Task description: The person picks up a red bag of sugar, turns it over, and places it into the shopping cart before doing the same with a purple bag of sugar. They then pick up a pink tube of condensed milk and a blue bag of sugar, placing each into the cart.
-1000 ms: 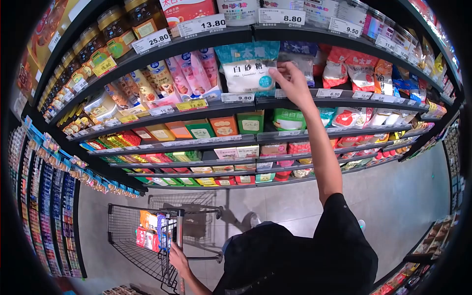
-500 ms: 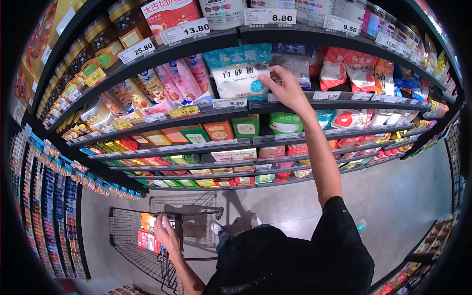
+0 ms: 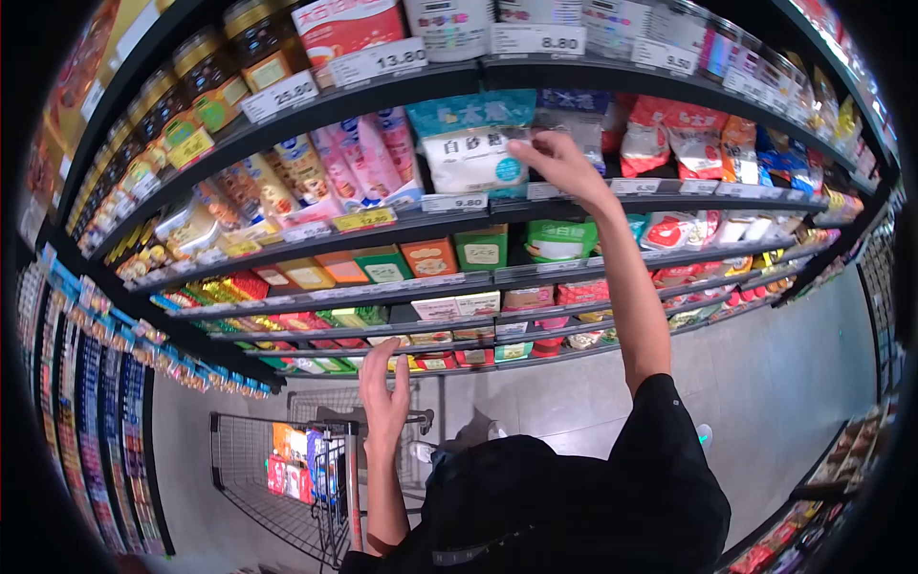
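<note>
Gently, a sugar bag is being handled by its right edge

At left, the left hand [image 3: 384, 402] is being held up before the lower shelves, fingers parted, nothing gripped; by judgement, it is being left well placed to support a base. At centre, the white granulated sugar bag [image 3: 469, 163] is being kept upright at the shelf's front; whether its weight is being borne there cannot be told. At its right edge it is being touched by the right hand [image 3: 569, 167], thumb in front; how firmly cannot be told. A deeper, flatter grip is probably being called for, since filled plastic may sag.

Along the shelf [image 3: 449, 222], the bag is being flanked by pink tubes [image 3: 354, 158] at left and a purple-topped bag [image 3: 574, 98] at right.

Around, a side rack [image 3: 96, 430] is being shown at far left, then packets [image 3: 290, 481] are being carried in a wire cart [image 3: 216, 459]; rightward, grey floor [image 3: 535, 402] is being lit.
</note>
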Demonstrator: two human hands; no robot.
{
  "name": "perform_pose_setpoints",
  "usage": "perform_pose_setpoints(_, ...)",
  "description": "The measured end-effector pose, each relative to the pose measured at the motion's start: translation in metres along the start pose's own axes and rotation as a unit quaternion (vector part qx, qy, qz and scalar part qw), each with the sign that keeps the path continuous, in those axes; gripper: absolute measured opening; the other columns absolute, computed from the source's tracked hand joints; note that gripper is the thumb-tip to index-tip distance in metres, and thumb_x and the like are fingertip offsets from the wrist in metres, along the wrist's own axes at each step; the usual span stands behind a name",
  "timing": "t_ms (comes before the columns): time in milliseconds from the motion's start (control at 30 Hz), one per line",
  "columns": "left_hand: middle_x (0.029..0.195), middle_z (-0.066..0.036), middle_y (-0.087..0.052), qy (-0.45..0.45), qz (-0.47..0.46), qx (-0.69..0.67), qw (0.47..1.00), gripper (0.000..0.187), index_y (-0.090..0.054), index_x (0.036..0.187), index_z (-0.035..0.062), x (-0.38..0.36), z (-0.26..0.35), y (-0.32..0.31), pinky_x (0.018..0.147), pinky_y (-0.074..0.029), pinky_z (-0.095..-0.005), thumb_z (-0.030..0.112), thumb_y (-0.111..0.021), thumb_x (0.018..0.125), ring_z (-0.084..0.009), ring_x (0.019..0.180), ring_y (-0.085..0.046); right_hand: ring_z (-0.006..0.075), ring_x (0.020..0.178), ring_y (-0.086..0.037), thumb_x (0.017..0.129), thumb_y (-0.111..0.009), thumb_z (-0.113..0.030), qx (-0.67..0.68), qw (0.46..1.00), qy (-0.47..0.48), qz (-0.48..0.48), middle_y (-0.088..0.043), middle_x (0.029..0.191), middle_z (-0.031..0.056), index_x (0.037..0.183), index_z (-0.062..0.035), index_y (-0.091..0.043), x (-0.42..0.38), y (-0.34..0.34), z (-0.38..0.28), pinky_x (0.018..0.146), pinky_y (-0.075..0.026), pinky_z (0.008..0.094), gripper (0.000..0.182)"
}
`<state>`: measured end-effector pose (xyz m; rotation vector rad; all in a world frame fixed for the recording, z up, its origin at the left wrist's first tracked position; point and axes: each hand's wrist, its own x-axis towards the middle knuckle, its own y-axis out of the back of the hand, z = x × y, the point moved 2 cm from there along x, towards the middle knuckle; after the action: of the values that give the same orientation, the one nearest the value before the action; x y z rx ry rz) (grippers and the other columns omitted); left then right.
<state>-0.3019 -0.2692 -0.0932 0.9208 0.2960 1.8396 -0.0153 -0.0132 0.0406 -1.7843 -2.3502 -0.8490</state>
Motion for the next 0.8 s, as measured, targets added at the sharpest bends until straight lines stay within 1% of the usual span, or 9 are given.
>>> perform_pose_setpoints(167,0.118,-0.017,-0.063,-0.058,-0.043,-0.06,0.996,0.025,-0.06,0.116,-0.0006,0.028,0.02,-0.021,0.099,-0.041,-0.0402,0.008,-0.058,0.092,-0.0337,0.113,-0.057,0.0048,0.08,-0.051,0.096,-0.062,-0.035,0.049,0.999,0.022,-0.002,-0.065,0.087,0.0004,0.104,0.0043,-0.068,0.012,-0.008,0.021,0.069,-0.043,0.0229,0.04)
perform_pose_setpoints(267,0.123,-0.017,-0.061,-0.095,-0.057,-0.098,0.989,0.026,-0.061,0.118,0.0003,0.06,0.036,-0.03,0.101,-0.04,-0.0397,0.01,-0.058,0.093,-0.0326,0.117,-0.056,0.0048,0.083,-0.051,0.096,-0.061,-0.033,0.003,1.0,-0.014,0.013,-0.065,0.089,0.0005,0.104,0.0047,-0.067,0.012,-0.008,0.018,0.072,-0.043,0.0233,0.039)
perform_pose_setpoints(333,0.126,-0.017,-0.06,-0.12,-0.055,-0.107,0.986,0.028,-0.059,0.121,0.0005,0.082,0.046,-0.033,0.105,-0.038,-0.0376,0.01,-0.057,0.094,-0.0306,0.122,-0.054,0.0077,0.089,-0.055,0.095,-0.062,-0.023,0.131,0.988,-0.009,0.077,-0.067,0.096,0.0031,0.107,0.0045,-0.067,0.011,-0.012,0.011,0.08,-0.044,0.0246,0.031)
perform_pose_setpoints(367,0.126,-0.017,-0.06,-0.121,-0.05,-0.104,0.986,0.028,-0.059,0.121,0.0005,0.093,0.052,-0.035,0.105,-0.038,-0.0376,0.01,-0.057,0.094,-0.0306,0.122,-0.054,0.0077,0.089,-0.055,0.095,-0.062,-0.023,0.133,0.988,-0.004,0.075,-0.067,0.096,0.0031,0.107,0.0045,-0.067,0.012,-0.014,0.008,0.08,-0.044,0.0246,0.031)
perform_pose_setpoints(467,0.13,-0.016,-0.058,-0.119,-0.049,-0.201,0.971,0.03,-0.057,0.124,-0.0008,0.124,0.069,-0.042,0.105,-0.037,-0.0342,0.012,-0.056,0.096,-0.0258,0.124,-0.052,0.0163,0.102,-0.06,0.087,-0.055,-0.004,0.225,0.957,-0.018,0.18,-0.066,0.11,0.0097,0.112,0.0036,-0.064,0.02,-0.011,0.007,0.091,-0.043,0.0274,0.027)
perform_pose_setpoints(533,0.132,-0.014,-0.056,-0.117,-0.052,-0.257,0.958,0.034,-0.054,0.128,-0.0025,0.141,0.068,-0.054,0.104,-0.039,-0.032,0.015,-0.053,0.099,-0.0205,0.123,-0.052,0.0153,0.101,-0.059,0.086,-0.054,-0.003,0.224,0.951,-0.016,0.213,-0.066,0.108,0.0099,0.11,0.0047,-0.064,0.025,-0.008,0.017,0.088,-0.043,0.0274,0.028)
perform_pose_setpoints(633,0.131,-0.015,-0.056,-0.095,-0.048,-0.308,0.946,0.039,-0.05,0.132,-0.0031,0.156,0.071,-0.069,0.102,-0.041,-0.0324,0.02,-0.054,0.1,-0.0218,0.122,-0.054,0.0146,0.094,-0.058,0.086,-0.054,-0.004,0.295,0.911,-0.007,0.289,-0.066,0.103,0.0097,0.106,0.0059,-0.065,0.026,-0.008,0.013,0.083,-0.043,0.0284,0.026)
perform_pose_setpoints(700,0.132,-0.017,-0.056,-0.103,-0.028,-0.345,0.932,0.042,-0.048,0.134,-0.0027,0.161,0.076,-0.074,0.102,-0.041,-0.0329,0.021,-0.054,0.1,-0.0231,0.124,-0.053,0.0156,0.095,-0.058,0.088,-0.053,-0.006,0.283,0.908,-0.058,0.303,-0.066,0.103,0.0102,0.107,0.0062,-0.065,0.029,0.003,0.023,0.085,-0.044,0.0312,0.026)
perform_pose_setpoints(800,0.134,-0.022,-0.053,-0.074,-0.014,-0.36,0.93,0.048,-0.044,0.137,-0.0024,0.163,0.082,-0.072,0.103,-0.041,-0.0354,0.024,-0.056,0.099,-0.0258,0.125,-0.052,0.0158,0.089,-0.062,0.091,-0.057,-0.009,0.354,0.897,-0.082,0.251,-0.066,0.098,0.01,0.098,0.0056,-0.064,0.021,0.013,0.028,0.079,-0.048,0.0302,0.018)
